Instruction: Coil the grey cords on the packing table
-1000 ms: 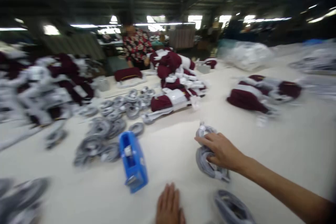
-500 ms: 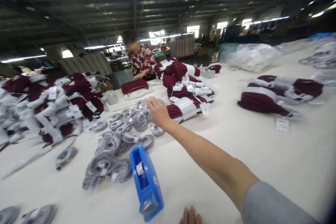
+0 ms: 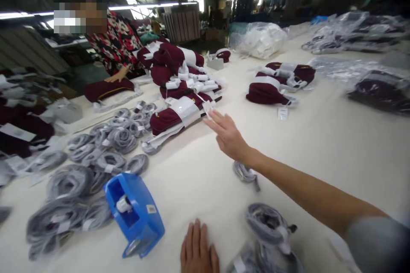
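Observation:
My right hand point(image 3: 229, 136) reaches out over the table with its fingers stretched. Its fingertips are at the white tag point(image 3: 208, 107) on the near end of a maroon knitted bundle point(image 3: 168, 120), which has a clear band around it; whether they touch the tag I cannot tell. Flat on the table at the bottom lies my left hand point(image 3: 199, 249), fingers out, holding nothing. To its left stands a blue tape dispenser point(image 3: 141, 217) with a white roll core. Beyond the dispenser lie several grey coiled cords point(image 3: 121, 140) with white bands.
More grey coils point(image 3: 267, 217) lie at the lower right. A pile of maroon bundles point(image 3: 173, 57) rises behind. Other maroon bundles point(image 3: 264, 91) and plastic-wrapped packs point(image 3: 378, 89) are to the right. At far left, a person's hand point(image 3: 118, 74) rests on a maroon bundle.
My view has turned right and moved closer. My right hand has gone from beside the coils to the tagged end of the maroon bundle. More of my left hand shows.

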A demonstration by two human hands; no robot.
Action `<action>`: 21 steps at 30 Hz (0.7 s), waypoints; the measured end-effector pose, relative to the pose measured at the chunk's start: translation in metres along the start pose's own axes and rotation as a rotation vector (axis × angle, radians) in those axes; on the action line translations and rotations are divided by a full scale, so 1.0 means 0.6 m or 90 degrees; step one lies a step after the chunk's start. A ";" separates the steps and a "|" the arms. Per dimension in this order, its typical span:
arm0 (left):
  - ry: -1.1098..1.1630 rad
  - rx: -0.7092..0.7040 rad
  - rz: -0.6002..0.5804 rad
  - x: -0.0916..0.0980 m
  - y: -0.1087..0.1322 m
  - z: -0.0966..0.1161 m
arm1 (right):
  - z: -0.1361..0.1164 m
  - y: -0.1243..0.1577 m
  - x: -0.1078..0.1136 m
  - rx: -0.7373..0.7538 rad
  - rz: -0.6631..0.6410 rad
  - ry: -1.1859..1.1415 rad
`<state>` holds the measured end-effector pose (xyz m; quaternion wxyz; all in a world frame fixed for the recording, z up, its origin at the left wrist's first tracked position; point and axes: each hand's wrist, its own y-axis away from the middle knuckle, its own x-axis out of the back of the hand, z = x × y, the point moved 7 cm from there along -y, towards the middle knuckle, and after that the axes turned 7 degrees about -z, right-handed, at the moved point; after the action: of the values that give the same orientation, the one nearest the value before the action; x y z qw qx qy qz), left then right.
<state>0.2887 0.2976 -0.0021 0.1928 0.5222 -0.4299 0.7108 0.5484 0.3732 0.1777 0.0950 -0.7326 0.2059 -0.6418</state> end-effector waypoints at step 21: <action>-0.045 -0.013 -0.170 0.037 -0.021 0.029 | 0.080 0.301 -0.063 -0.065 -0.373 -0.113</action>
<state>0.2993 0.2868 0.0247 0.2755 0.5979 -0.3700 0.6555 0.5594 0.2211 0.0632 -0.1134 -0.8176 0.0086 -0.5644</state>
